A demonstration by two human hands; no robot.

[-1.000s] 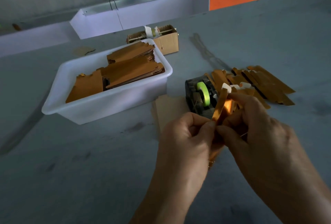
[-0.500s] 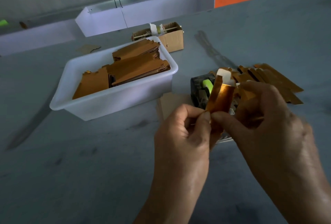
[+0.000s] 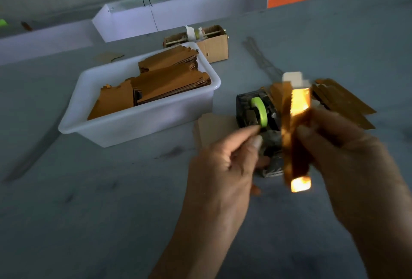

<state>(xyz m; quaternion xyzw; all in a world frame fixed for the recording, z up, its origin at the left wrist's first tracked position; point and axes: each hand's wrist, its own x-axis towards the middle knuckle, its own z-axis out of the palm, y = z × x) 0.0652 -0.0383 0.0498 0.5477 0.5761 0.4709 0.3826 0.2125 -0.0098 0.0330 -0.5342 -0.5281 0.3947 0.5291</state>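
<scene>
Shiny orange-brown, perhaps gold, carton [image 3: 295, 136]; green tape roll [image 3: 260, 111].

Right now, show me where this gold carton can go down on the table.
Free: the wide bare table on the near side of the white tub; also the far right stretch beyond the gold flats. Crowded: between tub and tape dispenser, where a card sheet lies, and around the flats.
</scene>
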